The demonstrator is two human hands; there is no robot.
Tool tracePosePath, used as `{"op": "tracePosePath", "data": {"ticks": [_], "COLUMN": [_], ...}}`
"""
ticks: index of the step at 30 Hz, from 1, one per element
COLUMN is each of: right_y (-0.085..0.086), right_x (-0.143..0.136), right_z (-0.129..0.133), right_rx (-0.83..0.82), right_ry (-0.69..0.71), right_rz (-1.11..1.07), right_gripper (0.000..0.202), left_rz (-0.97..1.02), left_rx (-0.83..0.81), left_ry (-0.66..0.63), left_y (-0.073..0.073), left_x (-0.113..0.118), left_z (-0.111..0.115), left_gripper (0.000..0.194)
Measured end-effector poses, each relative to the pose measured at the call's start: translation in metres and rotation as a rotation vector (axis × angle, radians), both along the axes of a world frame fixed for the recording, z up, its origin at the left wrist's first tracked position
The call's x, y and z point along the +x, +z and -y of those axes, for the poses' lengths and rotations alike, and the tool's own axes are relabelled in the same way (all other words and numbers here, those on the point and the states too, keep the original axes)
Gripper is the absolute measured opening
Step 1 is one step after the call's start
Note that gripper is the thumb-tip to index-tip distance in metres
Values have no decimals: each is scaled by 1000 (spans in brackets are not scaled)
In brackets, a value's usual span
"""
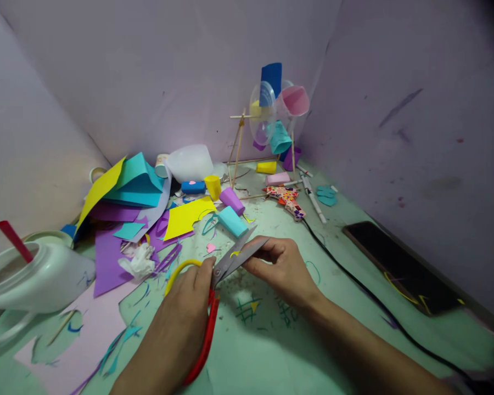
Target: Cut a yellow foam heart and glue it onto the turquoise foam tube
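Note:
A pair of scissors (231,263) has one yellow handle loop and one red one, with its blades slightly apart. My left hand (180,312) is closed around it near the pivot and handles. Fingers of my right hand (286,269) are pinched at one blade near its tip; whether a scrap is also between them, I cannot tell. A small yellow scrap (234,254) shows at the blades. Just beyond the tips lies a light-blue paper cup (232,221). A pink heart cutout (210,249) rests left of the blades.
Coloured sheets and offcuts, including a yellow sheet (187,216), cover the left side. A white jug (45,274) with a red straw stands there. At the back is a stick frame with a plastic disc (262,112) and cups. A patterned glue gun (286,200), its cable and a phone (403,266) lie right.

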State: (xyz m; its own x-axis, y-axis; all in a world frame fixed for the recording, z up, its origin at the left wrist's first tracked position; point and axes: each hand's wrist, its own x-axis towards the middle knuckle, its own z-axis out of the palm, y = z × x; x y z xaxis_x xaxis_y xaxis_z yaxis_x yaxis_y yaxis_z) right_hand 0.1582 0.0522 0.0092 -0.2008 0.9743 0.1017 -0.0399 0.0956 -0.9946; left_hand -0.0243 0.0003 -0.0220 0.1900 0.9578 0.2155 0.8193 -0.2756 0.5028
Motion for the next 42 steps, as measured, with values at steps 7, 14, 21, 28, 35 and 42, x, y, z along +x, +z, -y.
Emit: {"op": "tracePosePath", "data": {"ticks": [7, 14, 21, 28, 35, 42], "right_y": [3, 0, -1, 1, 3, 6], "right_x": [3, 2, 5, 4, 6, 7], "right_z": [0, -3, -4, -3, -4, -5], "right_rx": [42, -7, -28, -48, 10, 37], "right_ry": [14, 42, 61, 79, 36, 40], "right_rz": [67, -51, -74, -127, 2, 22], "right_gripper": [10, 4, 5, 5, 7, 7], "left_rz": [-84, -128, -106, -65, -115, -136], "left_rx": [-22, -21, -12, -39, -22, 5], "left_ry": [-24, -49, -42, -52, -46, -52], "left_y": [3, 12, 15, 9, 16, 18], "left_x": [0, 1, 4, 3, 4, 3], "left_z": [1, 0, 1, 2, 2, 2], "left_gripper": [49, 48, 47, 49, 47, 45]}}
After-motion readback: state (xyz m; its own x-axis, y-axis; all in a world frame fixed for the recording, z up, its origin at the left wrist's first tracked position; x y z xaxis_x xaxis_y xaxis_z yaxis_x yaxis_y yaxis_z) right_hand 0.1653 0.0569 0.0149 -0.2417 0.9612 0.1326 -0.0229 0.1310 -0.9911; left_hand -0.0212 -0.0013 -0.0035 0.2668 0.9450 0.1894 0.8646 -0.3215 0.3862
